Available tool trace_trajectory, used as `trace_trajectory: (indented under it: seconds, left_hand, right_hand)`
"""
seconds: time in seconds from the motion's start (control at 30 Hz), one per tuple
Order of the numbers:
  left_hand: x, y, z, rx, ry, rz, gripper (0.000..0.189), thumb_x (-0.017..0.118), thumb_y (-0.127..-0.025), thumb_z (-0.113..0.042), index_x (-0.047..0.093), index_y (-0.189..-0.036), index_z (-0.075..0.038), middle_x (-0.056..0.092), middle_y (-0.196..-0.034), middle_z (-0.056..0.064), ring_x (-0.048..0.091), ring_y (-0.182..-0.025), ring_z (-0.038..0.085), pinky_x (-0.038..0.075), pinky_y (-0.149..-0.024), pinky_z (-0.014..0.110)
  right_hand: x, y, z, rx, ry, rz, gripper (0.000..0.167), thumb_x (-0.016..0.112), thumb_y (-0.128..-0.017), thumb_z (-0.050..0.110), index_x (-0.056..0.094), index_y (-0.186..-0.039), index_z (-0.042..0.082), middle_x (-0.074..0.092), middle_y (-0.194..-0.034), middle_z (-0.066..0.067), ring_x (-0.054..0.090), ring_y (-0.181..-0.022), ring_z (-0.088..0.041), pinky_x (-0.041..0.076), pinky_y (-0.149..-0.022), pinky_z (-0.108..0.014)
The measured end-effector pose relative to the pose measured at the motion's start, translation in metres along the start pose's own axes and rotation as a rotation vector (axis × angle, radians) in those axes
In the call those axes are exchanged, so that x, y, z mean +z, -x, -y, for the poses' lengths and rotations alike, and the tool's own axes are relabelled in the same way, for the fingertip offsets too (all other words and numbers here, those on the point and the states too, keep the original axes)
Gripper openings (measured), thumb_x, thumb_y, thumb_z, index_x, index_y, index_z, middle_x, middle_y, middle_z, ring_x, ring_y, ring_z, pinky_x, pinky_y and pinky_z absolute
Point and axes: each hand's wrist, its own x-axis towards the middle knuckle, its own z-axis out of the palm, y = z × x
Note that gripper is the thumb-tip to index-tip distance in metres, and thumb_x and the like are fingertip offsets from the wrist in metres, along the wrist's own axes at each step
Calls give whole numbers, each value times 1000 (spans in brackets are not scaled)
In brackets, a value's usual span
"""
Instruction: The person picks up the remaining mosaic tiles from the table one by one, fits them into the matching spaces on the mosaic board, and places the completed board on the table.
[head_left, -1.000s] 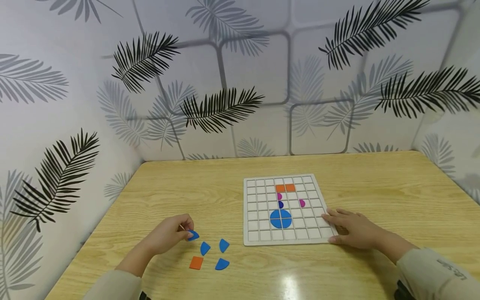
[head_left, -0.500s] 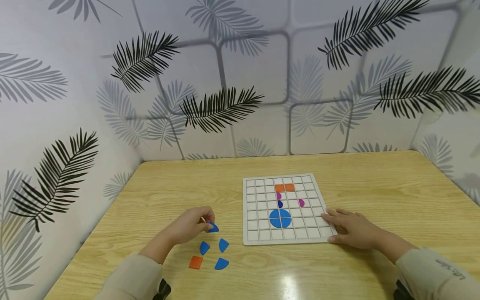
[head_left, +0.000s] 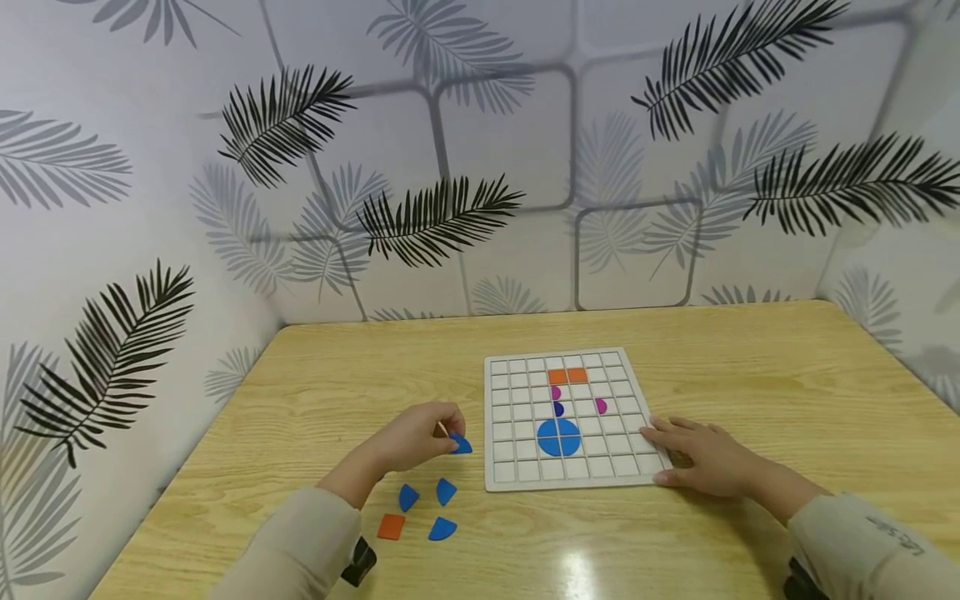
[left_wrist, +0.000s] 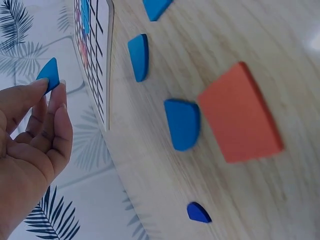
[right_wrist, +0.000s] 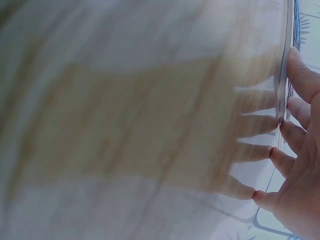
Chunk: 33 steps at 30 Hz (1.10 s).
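Dark lettering (head_left: 896,536) on the right sleeve (head_left: 828,521), slanted, too blurred to read

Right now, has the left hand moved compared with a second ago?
Yes. The left hand, pinching a blue piece, has moved rightward in the head view, nearer the white grid board.

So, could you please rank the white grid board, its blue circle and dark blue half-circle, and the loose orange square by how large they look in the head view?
Largest to smallest:
1. White grid board
2. Blue circle
3. Loose orange square
4. Dark blue half-circle
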Motion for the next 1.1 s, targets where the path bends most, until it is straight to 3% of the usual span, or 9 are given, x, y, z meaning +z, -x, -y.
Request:
trace_trajectory:
  seconds: [0.33,0.6,0.9,1.1]
  left_hand:
    - [6,-21,-10,84,-3,14,9,54,-82,2,53,-84,-7,55,-85,2,52,-74,12,43,-61,26]
    - [14,-37,-24,77,-17,40,9,55,-83,-2,54,-86,-10,54,-86,-1,52,-76,12,43,-63,25]
    - [26,-55,-33,57,-48,10,9,57,-82,-3,55,-84,-12,56,-84,-1,51,-77,11,42,-64,23]
    - [35,-69,-44,87,-57,33,10,58,-81,-3,57,-83,-13,56,-84,-4,51,-80,10,42,-67,21]
  right_hand:
    - [0,0,-1,-7,12,-5,72,50,-76,55,42,-127,4,36,-129,-20,28,-117,-43,18,-84,-64]
    - [0,1,-2,6,-3,1,72,50,-76,56,42,-127,5,36,-130,-19,27,-117,-43,17,-84,-65]
    - [1,2,-1,9,-13,5,71,50,-76,54,41,-127,5,35,-131,-19,26,-118,-43,15,-84,-65]
    - [0,2,0,9,-19,4,72,51,-76,54,41,-128,4,35,-130,-20,26,-118,-43,15,-84,-65]
